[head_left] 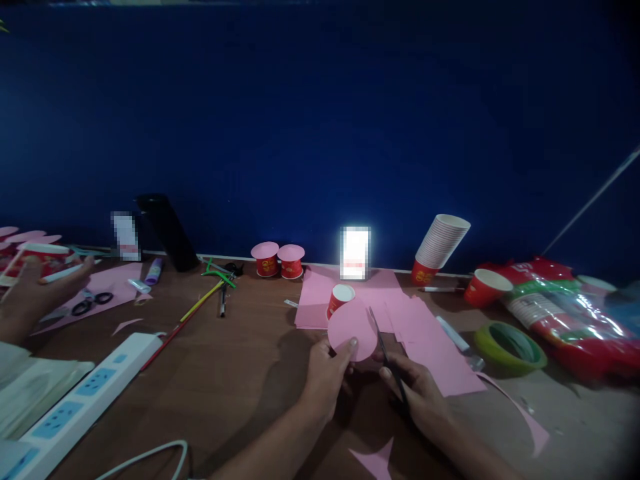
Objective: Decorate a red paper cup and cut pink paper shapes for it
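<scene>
Between the thumb and fingers of my left hand [327, 373] is a pink paper circle [350, 330], held up over the table. My right hand [420, 390] grips a pair of scissors [395, 373], their blades at the circle's right edge. Just behind the circle stands a red paper cup [338, 303] with a white top, partly covered by it. Under the cup lie pink paper sheets [315, 300], and more pink paper [435, 347] spreads to the right. A pink offcut [376, 461] lies in front of my hands.
Two red cups with pink discs [278, 260] stand near the wall. At right are a cup stack [440, 247], green tape [510, 350] and a plastic-wrapped package [565, 313]. Another person's hand [25, 293] is at left, near other scissors [90, 303] and a power strip [90, 393].
</scene>
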Action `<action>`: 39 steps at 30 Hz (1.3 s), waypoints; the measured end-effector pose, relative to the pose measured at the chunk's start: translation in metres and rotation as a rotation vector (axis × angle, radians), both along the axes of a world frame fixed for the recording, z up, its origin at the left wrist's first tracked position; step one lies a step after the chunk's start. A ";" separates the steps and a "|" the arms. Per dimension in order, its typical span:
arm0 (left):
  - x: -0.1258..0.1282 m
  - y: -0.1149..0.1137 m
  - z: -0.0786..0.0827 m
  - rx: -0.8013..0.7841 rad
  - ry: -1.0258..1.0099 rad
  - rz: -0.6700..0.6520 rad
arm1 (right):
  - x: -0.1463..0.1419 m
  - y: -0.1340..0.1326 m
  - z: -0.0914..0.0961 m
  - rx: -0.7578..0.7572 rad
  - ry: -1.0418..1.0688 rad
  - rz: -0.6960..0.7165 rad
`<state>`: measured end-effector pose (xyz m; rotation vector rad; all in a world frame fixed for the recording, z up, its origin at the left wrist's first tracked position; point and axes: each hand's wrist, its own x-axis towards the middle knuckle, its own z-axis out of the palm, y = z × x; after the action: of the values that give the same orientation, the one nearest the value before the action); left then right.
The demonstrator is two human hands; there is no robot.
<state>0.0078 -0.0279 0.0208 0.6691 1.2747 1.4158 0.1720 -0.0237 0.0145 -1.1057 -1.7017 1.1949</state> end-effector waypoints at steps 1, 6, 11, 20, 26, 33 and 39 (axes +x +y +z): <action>0.000 0.000 0.000 0.001 0.003 0.003 | 0.000 0.000 0.000 0.005 -0.009 0.000; 0.000 0.001 -0.002 0.005 0.006 -0.001 | 0.001 0.000 -0.001 0.006 -0.048 -0.003; -0.002 0.002 -0.005 0.009 0.009 -0.014 | 0.000 0.000 -0.003 -0.006 -0.097 -0.052; -0.001 0.002 -0.004 0.003 -0.013 -0.024 | -0.002 0.001 -0.001 -0.081 0.089 -0.073; -0.001 0.002 -0.006 0.031 0.008 -0.045 | -0.002 -0.001 -0.004 -0.125 0.157 -0.010; -0.002 0.002 -0.006 0.023 0.015 -0.076 | -0.002 -0.002 0.003 -0.126 0.162 0.019; -0.002 0.001 -0.005 0.018 0.013 -0.092 | -0.003 -0.003 0.004 -0.102 0.150 0.034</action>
<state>0.0062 -0.0269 0.0163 0.7415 1.2271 1.3511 0.1695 -0.0262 0.0181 -1.0231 -1.5662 1.3639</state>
